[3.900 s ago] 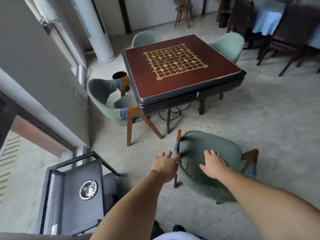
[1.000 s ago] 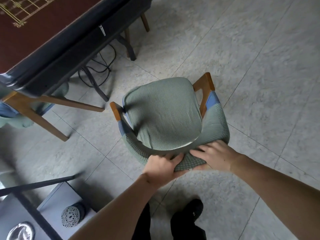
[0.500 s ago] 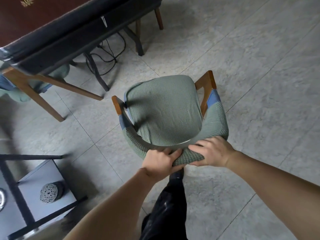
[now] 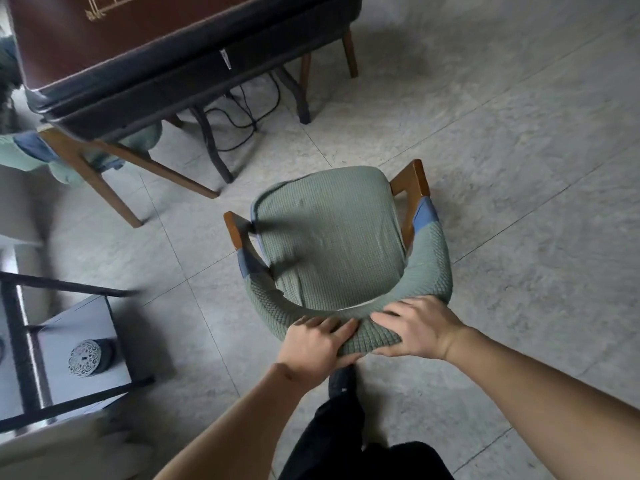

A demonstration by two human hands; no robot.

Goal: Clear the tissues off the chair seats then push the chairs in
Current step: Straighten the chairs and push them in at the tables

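A green-covered chair [image 4: 332, 233] with wooden arms stands on the tiled floor right below me, its seat facing the table. I see no tissue on its seat. My left hand [image 4: 317, 344] grips the top of the curved backrest at its middle. My right hand [image 4: 415, 327] grips the same backrest just to the right. The dark red game table [image 4: 145, 39] with its black rim is at the upper left, a short gap beyond the chair's front edge.
A second green chair [image 4: 69, 154] sits tucked under the table's left side. Black cables [image 4: 242, 112] hang under the table by its legs. A grey side stand [image 4: 69, 355] with black rails is at the left. My dark shoe [image 4: 341, 379] is behind the chair.
The chair and I have moved closer to the table, with both hands kept on the backrest. My leg has stepped forward behind the chair.
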